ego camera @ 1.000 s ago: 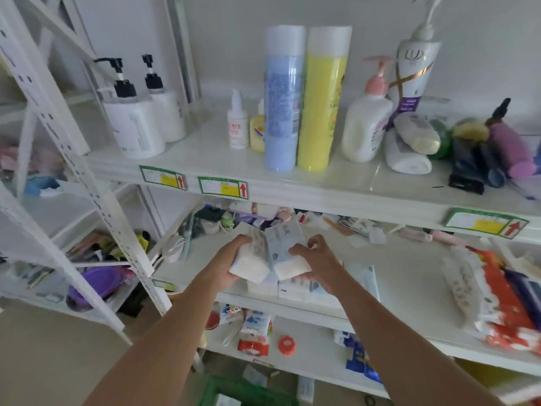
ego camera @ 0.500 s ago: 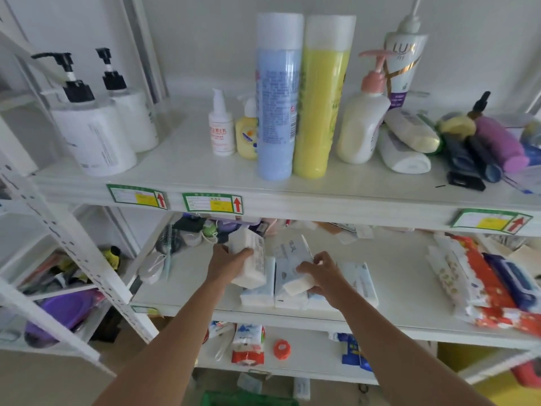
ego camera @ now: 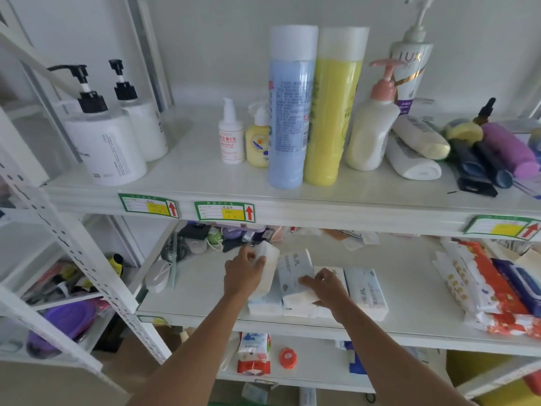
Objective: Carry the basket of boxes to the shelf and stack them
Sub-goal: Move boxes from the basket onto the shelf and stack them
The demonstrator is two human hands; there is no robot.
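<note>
Holding, in the left hand (ego camera: 244, 273), a white soft-wrapped rectangular pack (ego camera: 268, 266), fingers curled round its near end, tilted on edge above the leftmost of the row of pale blue-and-white wrapped packs (ego camera: 364, 291) lying at the front of the white middle shelf (ego camera: 202, 291). Gripping, in the right hand (ego camera: 325, 288), a second pale blue printed pack (ego camera: 294, 275), low and touching the row beneath. No plain sight of the basket here. Likely ways to go wrong: letting go of the tilted left pack before laying it flat, so sending it sliding off the slick wrapper below toward the shelf's front edge; pressing too hard on the right and shoving the lower packs out of line. Against half a second ago: left pack carried rightward and down, now just beside the right one; right pack lowered from its raised slant to nearly flat on the row; same grasp in both hands.
</note>
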